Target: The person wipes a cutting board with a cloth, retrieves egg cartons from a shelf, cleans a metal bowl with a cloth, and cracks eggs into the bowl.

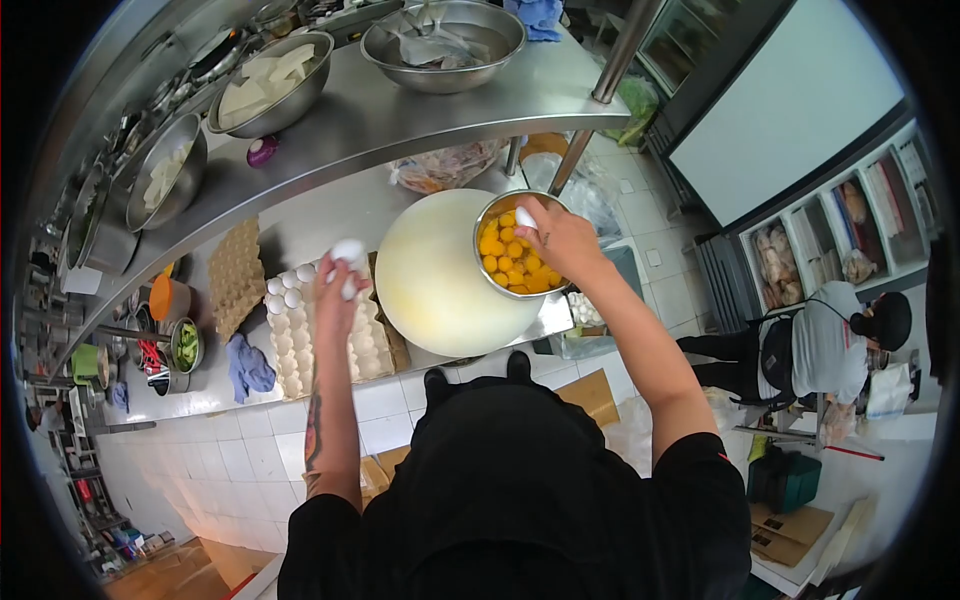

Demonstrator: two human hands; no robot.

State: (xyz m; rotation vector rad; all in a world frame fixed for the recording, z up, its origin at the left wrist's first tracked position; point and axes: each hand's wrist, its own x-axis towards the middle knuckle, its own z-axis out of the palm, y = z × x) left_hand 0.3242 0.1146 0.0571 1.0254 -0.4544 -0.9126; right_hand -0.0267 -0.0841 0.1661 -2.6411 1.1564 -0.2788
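White eggs are in my left hand, above the egg cartons; one egg shows at its fingertips and another lies against the palm. Over the rim of a metal bowl, my right hand has its fingers closed on a white egg. Several yolks fill the bowl, which stands at the right edge of a round pale board. A few whole eggs sit in the far corner of the cartons.
An overhead steel shelf carries metal bowls and a red onion. Left on the counter are an empty carton and a blue cloth. Another person stands by the open fridge drawers.
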